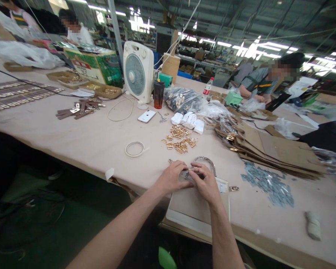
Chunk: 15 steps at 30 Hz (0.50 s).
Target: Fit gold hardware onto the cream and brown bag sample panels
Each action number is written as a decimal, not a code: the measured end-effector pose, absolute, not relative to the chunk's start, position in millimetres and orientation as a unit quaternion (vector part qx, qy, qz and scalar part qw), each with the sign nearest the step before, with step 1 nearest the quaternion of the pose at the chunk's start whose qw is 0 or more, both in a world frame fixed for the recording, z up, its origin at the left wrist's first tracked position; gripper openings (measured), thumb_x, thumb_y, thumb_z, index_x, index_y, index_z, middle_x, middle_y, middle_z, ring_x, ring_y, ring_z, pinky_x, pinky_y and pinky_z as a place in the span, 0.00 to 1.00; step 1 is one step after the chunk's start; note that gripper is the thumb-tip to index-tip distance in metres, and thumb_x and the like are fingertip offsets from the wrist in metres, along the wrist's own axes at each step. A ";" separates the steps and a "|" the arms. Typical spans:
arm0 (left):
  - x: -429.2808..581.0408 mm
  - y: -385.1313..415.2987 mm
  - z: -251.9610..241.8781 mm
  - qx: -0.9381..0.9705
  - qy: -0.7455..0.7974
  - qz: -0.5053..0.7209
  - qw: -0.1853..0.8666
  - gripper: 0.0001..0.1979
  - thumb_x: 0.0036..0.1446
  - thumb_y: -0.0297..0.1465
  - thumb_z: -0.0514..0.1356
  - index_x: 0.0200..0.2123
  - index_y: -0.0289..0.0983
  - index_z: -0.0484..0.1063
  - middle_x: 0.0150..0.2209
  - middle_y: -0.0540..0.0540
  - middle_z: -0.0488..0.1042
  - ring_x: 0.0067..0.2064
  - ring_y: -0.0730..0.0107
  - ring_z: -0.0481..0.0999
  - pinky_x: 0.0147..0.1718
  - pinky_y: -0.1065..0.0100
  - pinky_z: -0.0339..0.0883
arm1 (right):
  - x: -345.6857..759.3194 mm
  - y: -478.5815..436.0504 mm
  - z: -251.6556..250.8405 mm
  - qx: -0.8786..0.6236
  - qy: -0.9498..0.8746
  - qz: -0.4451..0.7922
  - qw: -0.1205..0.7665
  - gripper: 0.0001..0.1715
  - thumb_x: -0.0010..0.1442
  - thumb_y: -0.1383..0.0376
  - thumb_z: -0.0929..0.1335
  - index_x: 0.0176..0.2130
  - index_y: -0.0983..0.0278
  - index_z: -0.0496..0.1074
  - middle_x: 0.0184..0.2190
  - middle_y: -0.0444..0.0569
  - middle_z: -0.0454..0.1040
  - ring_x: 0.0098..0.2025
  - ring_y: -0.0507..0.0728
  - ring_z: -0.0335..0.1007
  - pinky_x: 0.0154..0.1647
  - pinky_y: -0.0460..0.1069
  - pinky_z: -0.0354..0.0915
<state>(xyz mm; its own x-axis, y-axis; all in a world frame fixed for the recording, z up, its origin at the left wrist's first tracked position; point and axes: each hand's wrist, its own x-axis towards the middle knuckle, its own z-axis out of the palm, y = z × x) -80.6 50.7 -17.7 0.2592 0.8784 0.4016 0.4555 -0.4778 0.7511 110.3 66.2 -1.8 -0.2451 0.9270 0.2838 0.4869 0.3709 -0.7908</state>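
A beige handbag [190,205] lies at the table's front edge, with a curved handle [208,160] rising behind it and a gold-buckled tab [234,188] sticking out at its right side. My left hand [175,177] rests over the bag's upper left part, fingers closed around a greyish part at the handle's near end. From the right, my right hand [204,181] pinches the same spot, and the fingertips of both hands nearly meet. The fingers partly cover what they grip. Gold buckles [180,139] are heaped just beyond the hands.
Left of the hands lies a coiled strip [134,149]. Farther back are a phone [147,116], a fan [138,71] and a dark cup [158,94]. Stacked brown panels [280,153] and scattered grey pieces [268,183] lie to the right. A co-worker [268,80] sits across the table.
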 end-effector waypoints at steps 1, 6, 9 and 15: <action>-80.4 50.6 -17.3 0.751 0.444 0.418 0.254 0.24 0.50 0.42 0.74 0.47 0.40 0.75 0.50 0.41 0.76 0.53 0.55 0.75 0.55 0.55 0.70 | 110.5 65.8 -1.0 -0.480 -0.737 0.291 0.377 0.10 0.64 0.57 0.70 0.35 0.58 0.81 0.52 0.52 0.78 0.56 0.64 0.71 0.61 0.62 0.63; -79.4 49.4 -14.9 0.747 0.440 0.431 0.251 0.19 0.54 0.39 0.72 0.47 0.40 0.75 0.49 0.41 0.76 0.53 0.57 0.75 0.55 0.57 0.70 | 107.8 66.6 -7.3 -0.486 -0.763 0.241 0.351 0.09 0.63 0.59 0.70 0.35 0.57 0.81 0.51 0.52 0.78 0.55 0.64 0.71 0.62 0.63 0.63; -79.6 49.0 -13.9 0.749 0.442 0.425 0.251 0.18 0.54 0.38 0.71 0.46 0.39 0.75 0.48 0.42 0.76 0.52 0.58 0.75 0.54 0.57 0.70 | 106.7 68.8 -12.7 -0.491 -0.768 0.220 0.347 0.09 0.63 0.59 0.70 0.36 0.57 0.82 0.51 0.53 0.78 0.55 0.64 0.71 0.62 0.63 0.63; -79.9 49.4 -15.2 0.750 0.441 0.422 0.255 0.18 0.54 0.36 0.70 0.47 0.40 0.74 0.48 0.43 0.77 0.51 0.59 0.75 0.52 0.59 0.71 | 105.4 71.5 -14.7 -0.499 -0.770 0.202 0.343 0.08 0.62 0.60 0.71 0.35 0.57 0.82 0.49 0.52 0.79 0.54 0.65 0.72 0.60 0.64 0.64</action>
